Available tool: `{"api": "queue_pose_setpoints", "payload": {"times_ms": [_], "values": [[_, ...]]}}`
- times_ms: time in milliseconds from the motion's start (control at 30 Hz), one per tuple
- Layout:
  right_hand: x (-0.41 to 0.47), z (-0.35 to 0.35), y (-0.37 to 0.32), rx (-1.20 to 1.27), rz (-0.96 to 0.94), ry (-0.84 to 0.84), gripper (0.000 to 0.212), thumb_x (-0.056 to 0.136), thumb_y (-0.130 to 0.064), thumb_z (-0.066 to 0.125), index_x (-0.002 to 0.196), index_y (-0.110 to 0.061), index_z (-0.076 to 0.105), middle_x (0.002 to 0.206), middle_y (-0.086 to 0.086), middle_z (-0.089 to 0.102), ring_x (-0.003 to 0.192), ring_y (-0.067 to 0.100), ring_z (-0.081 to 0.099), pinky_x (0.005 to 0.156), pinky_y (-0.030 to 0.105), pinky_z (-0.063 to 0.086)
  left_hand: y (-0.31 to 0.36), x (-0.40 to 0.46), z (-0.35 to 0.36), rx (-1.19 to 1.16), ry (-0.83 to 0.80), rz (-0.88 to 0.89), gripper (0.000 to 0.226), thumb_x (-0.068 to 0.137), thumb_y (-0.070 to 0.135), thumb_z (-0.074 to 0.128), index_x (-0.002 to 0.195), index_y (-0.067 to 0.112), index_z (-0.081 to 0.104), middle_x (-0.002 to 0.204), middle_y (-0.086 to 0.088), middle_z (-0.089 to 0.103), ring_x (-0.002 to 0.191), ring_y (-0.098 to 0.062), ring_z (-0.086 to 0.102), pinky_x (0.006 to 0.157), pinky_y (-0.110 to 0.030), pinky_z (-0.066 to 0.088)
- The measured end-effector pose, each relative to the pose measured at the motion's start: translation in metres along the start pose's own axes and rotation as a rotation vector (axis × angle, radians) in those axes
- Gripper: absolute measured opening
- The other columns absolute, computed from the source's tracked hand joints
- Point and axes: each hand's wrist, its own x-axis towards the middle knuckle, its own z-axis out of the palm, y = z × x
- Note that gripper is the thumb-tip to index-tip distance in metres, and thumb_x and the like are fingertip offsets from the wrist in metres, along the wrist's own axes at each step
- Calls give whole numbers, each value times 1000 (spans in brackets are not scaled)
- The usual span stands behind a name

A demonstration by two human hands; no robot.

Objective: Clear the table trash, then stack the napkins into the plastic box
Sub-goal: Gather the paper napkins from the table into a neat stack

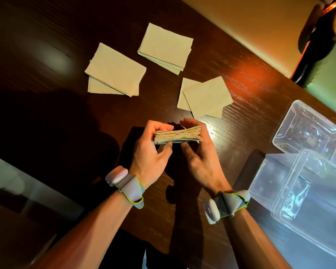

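A thick stack of beige napkins [177, 135] is held edge-on above the dark wooden table [47, 45]. My left hand [152, 150] grips its left end with curled fingers and thumb. My right hand [197, 150] holds the right end, fingers wrapped behind and thumb in front. Three loose piles of napkins lie flat farther back: a left pile [115, 71], a far pile [166, 47] and a right pile [205, 97]. A clear plastic box [291, 185] stands at the right, near my right wrist.
A second clear plastic piece, a box or lid [308, 131], lies behind the first at the right edge. A green chair seat [330, 74] and dark chair frame [316, 35] stand beyond the table's far right side. The table's near left edge runs diagonally.
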Motion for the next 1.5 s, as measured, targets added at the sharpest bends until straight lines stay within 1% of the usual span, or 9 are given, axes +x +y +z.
{"api": "queue_pose_setpoints", "payload": {"times_ms": [200,367,433,700,867,967,1200,1400,1500], "values": [[0,2,-2,-94,-50,-13,26,96,-14,53,122,-18,55,109,-36,60,106,-13,56,92,9,44,-1,2,-2,80,-21,-20,27,86,-2,66,104,14,54,95,20,60,91,12,61,73,-2,44],[7,-11,-12,68,74,109,14,97,-8,60,111,-9,60,94,3,68,82,9,61,78,31,51,11,16,-1,-7,-69,-142,37,87,7,69,115,27,53,98,17,67,92,2,67,76,-9,52],[15,-25,-20,13,96,172,7,98,-8,57,105,-7,57,83,2,64,75,10,56,72,35,49,14,25,1,-67,-84,-194,42,89,5,68,124,23,54,103,12,69,97,-2,68,81,-14,54],[84,-76,-46,-818,158,-240,15,100,-16,47,110,-11,57,110,14,68,107,37,61,97,58,45,10,35,7,-136,-26,-409,39,93,5,63,131,11,60,118,-6,72,97,-3,66,86,-16,52],[116,-84,-55,-1017,92,-283,13,98,-24,53,101,-29,65,137,10,49,130,35,40,105,54,28,6,22,9,-110,-21,-472,35,94,6,61,128,15,63,117,-2,73,101,-7,67,84,-16,51],[132,-77,-53,-1062,50,-299,35,93,-33,61,127,-24,63,157,6,35,145,33,28,113,58,19,7,18,8,-108,-27,-490,36,94,6,61,129,14,62,118,-2,72,106,-12,67,86,-18,52],[139,-65,-35,-1156,-23,-209,47,82,-48,72,121,-23,63,124,8,51,120,32,46,104,53,30,8,17,6,-105,-8,-494,36,94,5,62,129,13,62,117,-2,72,103,-10,66,85,-16,52],[121,-54,-24,-1037,145,-265,50,79,-65,67,102,-21,65,110,3,68,108,26,57,104,51,29,3,17,-1,-90,71,-499,37,94,6,62,130,13,62,119,1,69,95,4,62,73,-5,52],[96,-38,-22,-852,229,-294,38,83,-62,66,96,-27,62,106,-1,70,104,24,62,104,48,30,1,17,-6,-98,125,-522,39,93,5,62,132,13,61,122,-1,69,98,-3,64,84,-18,53]]}}
